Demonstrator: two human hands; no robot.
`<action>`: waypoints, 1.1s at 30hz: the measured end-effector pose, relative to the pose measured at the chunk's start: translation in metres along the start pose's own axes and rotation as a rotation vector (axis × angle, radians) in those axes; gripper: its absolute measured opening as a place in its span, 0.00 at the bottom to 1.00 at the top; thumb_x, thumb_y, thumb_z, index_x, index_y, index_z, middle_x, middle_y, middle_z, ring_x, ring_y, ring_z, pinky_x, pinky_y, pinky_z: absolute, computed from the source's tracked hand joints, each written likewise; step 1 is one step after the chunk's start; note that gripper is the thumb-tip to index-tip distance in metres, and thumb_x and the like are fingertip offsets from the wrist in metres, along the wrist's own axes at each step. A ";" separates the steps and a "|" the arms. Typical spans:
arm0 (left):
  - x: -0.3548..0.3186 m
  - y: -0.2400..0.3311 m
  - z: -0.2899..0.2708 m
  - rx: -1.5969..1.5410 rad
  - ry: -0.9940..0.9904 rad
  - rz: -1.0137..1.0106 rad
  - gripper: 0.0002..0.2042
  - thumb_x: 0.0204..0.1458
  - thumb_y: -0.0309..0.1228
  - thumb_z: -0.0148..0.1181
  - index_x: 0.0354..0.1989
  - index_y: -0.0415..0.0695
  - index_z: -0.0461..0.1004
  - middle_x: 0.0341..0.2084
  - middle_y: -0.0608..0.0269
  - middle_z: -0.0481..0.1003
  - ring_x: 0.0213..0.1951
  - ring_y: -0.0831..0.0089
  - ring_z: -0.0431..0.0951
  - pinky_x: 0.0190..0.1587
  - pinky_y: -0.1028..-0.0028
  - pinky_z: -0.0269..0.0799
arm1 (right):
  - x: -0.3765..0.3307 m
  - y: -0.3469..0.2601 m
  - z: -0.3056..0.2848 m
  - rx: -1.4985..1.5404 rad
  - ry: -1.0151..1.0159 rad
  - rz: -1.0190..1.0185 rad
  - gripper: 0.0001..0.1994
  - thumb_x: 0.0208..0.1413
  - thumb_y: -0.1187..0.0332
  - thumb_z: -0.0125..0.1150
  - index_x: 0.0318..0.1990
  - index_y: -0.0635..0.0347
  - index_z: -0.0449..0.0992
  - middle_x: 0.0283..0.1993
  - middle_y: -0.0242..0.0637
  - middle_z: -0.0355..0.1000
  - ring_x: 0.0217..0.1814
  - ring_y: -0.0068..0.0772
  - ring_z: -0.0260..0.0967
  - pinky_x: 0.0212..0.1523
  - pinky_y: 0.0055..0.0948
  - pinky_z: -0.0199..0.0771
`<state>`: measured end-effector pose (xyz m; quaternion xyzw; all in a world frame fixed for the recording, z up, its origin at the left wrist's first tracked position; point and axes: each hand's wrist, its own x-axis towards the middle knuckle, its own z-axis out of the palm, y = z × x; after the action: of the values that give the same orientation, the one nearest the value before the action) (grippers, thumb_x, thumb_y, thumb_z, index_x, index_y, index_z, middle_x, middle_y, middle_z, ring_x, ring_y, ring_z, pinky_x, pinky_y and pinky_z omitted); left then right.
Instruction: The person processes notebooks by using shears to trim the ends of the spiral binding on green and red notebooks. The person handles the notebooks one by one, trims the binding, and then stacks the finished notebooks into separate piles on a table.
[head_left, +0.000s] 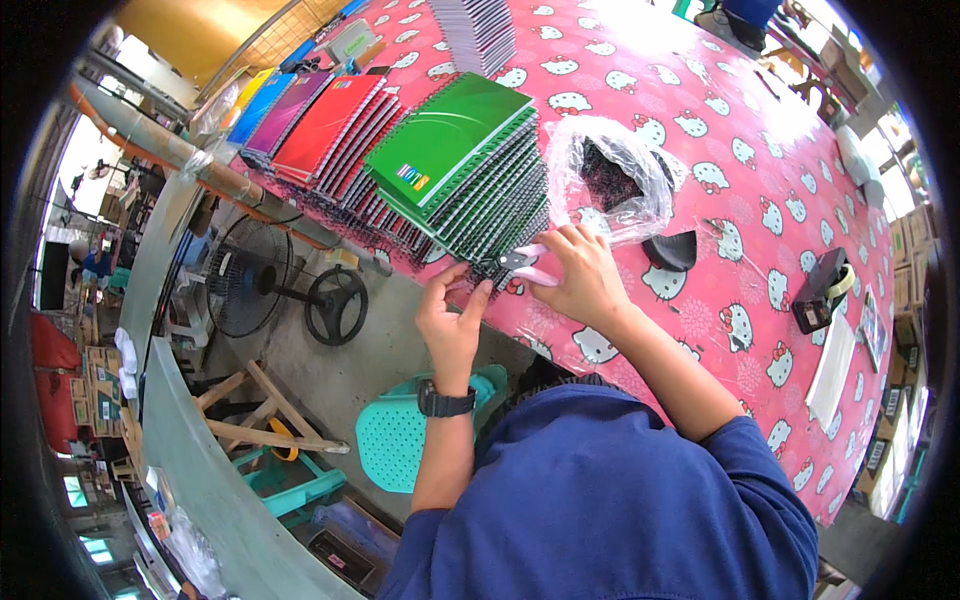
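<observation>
A tall stack of green spiral notebooks (455, 150) leans at the near left edge of the table, black coils facing me. My right hand (580, 272) grips small pliers (520, 262) with pale pink handles, their dark head at the stack's lowest coil end. Thumb and forefinger of my left hand (450, 315) close around the black spiral binding (486, 271) there, just beside the pliers; the fingertips partly hide it. A clear plastic bag (645, 215) holding black bits lies right of the stack. Below that bag rests a black curved piece (670, 251).
Red notebooks (335, 125), purple notebooks (290, 110) and blue ones line the table's left edge. A white-paged stack (475, 35) stands at the back. A tape dispenser (822, 290) sits right on the pink patterned cloth. Below are a green stool (390, 440) and a fan (245, 275).
</observation>
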<state>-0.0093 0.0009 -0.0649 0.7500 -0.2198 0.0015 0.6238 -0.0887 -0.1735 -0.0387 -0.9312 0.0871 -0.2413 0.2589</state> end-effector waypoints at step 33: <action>0.000 -0.004 0.006 -0.203 0.073 -0.084 0.11 0.45 0.18 0.65 0.38 0.33 0.73 0.34 0.58 0.76 0.34 0.77 0.76 0.38 0.79 0.74 | 0.000 -0.009 -0.002 -0.036 -0.204 0.135 0.18 0.42 0.52 0.64 0.28 0.59 0.75 0.25 0.43 0.73 0.32 0.45 0.73 0.34 0.42 0.71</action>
<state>-0.0093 -0.0040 -0.0695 0.6909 -0.1646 -0.0195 0.7037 -0.0891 -0.1671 -0.0321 -0.9475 0.1272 -0.1257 0.2651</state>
